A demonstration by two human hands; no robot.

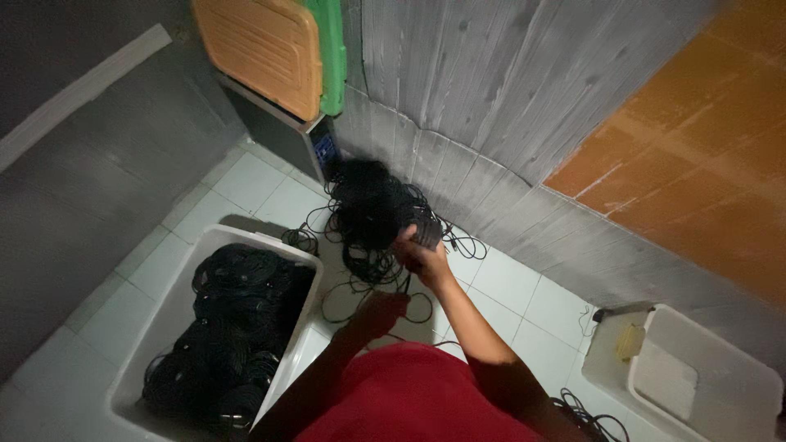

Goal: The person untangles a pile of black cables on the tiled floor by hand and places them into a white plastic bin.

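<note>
The far end of the small dark object point(427, 235) is covered by the right hand point(417, 254), so its kind cannot be told. The left hand point(378, 311) is dimmed by shadow (its fingers are not made out). The white bin point(270, 245) of coiled cables is cut off at the bottom edge, and the second tub point(720, 385) at the right corner.

Cable tangle point(372, 217) on floor, right of cable-filled bin point(168, 327)

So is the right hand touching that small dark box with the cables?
Touching. The head view shows the right hand wrapped around the small dark box, in front of the tangled black cables.
</note>
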